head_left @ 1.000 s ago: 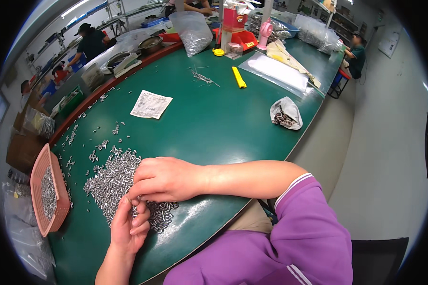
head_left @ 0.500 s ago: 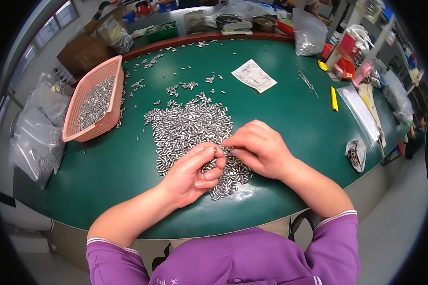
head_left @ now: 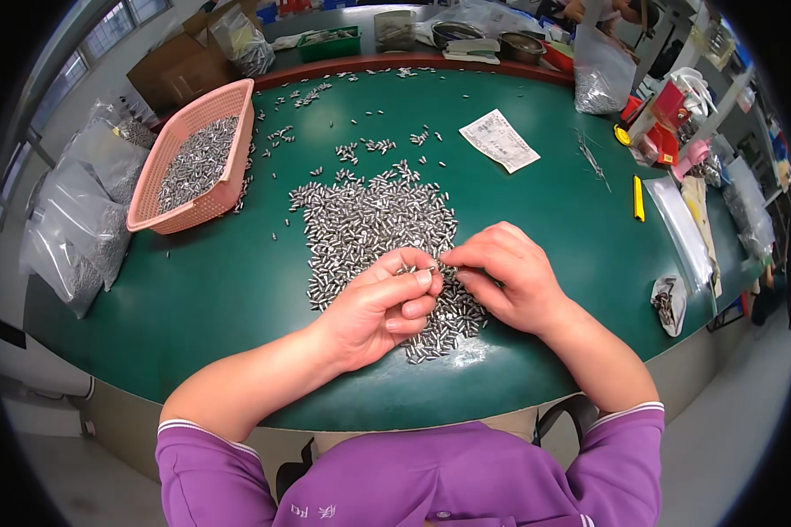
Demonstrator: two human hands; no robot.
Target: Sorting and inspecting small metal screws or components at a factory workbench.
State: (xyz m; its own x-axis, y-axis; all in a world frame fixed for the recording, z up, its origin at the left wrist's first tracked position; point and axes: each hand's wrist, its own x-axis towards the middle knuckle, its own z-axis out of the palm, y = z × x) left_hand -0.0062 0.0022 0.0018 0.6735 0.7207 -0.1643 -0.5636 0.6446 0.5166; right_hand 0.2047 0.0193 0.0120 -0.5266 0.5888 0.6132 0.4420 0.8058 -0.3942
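While the left hand (head_left: 373, 312) is curled with its thumb against its forefinger, pinching a small metal piece (head_left: 431, 269) at the tips, the right hand (head_left: 511, 279) meets it with bent fingers, thumb and forefinger close together; whether these grip anything, I cannot tell. Both are just above the near right part of a heap of silvery metal pieces (head_left: 365, 224) on the green tabletop (head_left: 571, 246). Left of the heap, a pink basket (head_left: 228, 180) contains more; beyond it, to the right, lies a paper slip (head_left: 501, 140)
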